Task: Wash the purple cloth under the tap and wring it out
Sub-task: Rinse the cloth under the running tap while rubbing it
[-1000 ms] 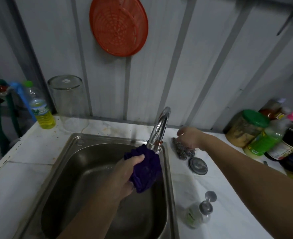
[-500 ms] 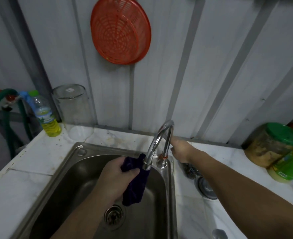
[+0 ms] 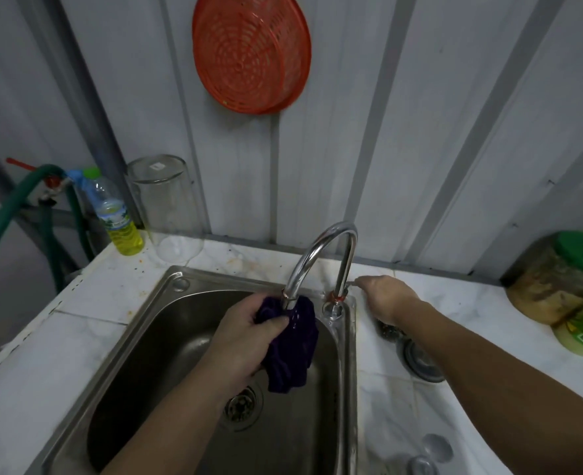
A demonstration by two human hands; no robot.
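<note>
Corrugated grey metal sheeting forms the back wall, with an orange plastic colander [image 3: 251,53] hung flat against it. Below runs a white marble-patterned counter [image 3: 88,296] holding a stainless steel sink [image 3: 166,323] with a chrome swan-neck tap [image 3: 321,255]. The left hand [image 3: 245,337] grips the purple cloth [image 3: 293,351], fingers and thumb curled round its upper part, directly under the spout over the basin; the cloth's lower end hangs free above the drain [image 3: 242,406]. The right hand [image 3: 386,296] reaches the small lever at the tap's base, fingertips on it; how tightly it closes cannot be told. A plastic bottle [image 3: 115,214] of yellow liquid carries a label, unreadable. An upturned glass [image 3: 166,204] bears a small sticker, illegible. A green-lidded jar [image 3: 557,275] stands far right.
</note>
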